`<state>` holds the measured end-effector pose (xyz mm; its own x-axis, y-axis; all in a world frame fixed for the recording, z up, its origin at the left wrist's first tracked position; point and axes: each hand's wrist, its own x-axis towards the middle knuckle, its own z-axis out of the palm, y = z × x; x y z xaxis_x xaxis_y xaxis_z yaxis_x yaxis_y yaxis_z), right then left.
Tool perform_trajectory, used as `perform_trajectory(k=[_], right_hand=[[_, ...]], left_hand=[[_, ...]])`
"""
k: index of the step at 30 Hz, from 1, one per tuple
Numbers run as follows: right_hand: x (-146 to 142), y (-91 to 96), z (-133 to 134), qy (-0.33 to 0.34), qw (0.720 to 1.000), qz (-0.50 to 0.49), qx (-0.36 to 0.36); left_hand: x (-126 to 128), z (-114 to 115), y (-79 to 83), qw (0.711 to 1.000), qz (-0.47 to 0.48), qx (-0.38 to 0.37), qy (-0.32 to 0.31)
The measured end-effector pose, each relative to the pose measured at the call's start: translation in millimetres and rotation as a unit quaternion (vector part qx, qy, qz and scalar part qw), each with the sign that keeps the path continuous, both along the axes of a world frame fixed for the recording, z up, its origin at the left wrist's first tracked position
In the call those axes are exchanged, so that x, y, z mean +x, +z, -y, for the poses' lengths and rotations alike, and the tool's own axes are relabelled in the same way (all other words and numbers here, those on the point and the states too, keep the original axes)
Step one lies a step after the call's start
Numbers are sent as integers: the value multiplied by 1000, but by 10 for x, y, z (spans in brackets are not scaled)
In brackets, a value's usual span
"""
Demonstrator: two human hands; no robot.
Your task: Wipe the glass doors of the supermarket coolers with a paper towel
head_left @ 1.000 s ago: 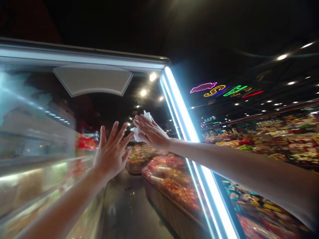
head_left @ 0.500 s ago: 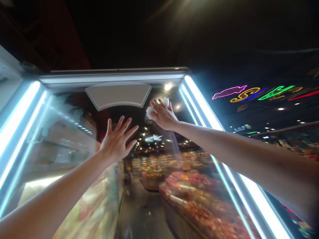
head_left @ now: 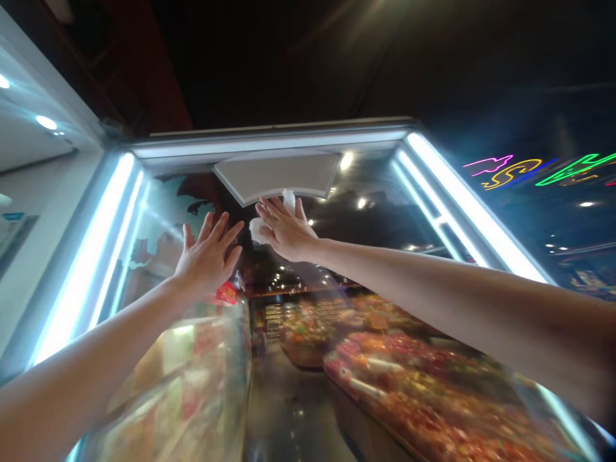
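A large glass pane (head_left: 366, 237), framed by bright light strips, stands upright before me. My right hand (head_left: 289, 231) presses a crumpled white tissue (head_left: 260, 231) flat against it, just below a pale fan-shaped panel (head_left: 283, 174). Bits of the tissue stick out past the thumb side and above the fingers; the palm hides the rest. To the left, my left hand (head_left: 205, 253) has its fingers spread, palm toward the glass, and holds nothing. Whether its palm touches the pane I cannot tell.
Glowing light strips (head_left: 89, 256) run down the left side, matching light strips (head_left: 474, 199) down the right. Through the glass show a heaped display (head_left: 409, 378) of wrapped goods and a dark floor (head_left: 289, 410). Neon signs (head_left: 514, 172) glow at the right.
In the picture, my right hand with the tissue has shifted left across the glass, under the fan-shaped panel. My left hand stays spread, slightly further left. The view has turned a little left.
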<state>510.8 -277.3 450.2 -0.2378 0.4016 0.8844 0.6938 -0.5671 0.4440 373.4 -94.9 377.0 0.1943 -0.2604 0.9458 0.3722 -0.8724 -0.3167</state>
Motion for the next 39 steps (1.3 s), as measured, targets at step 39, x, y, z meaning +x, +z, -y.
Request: perform_trajectory(k=[39], right_hand=[[-688,-609,-1041,-38,997,19,-71]], left_hand=[[-104,-460,-1904,986,83,-82,-119]])
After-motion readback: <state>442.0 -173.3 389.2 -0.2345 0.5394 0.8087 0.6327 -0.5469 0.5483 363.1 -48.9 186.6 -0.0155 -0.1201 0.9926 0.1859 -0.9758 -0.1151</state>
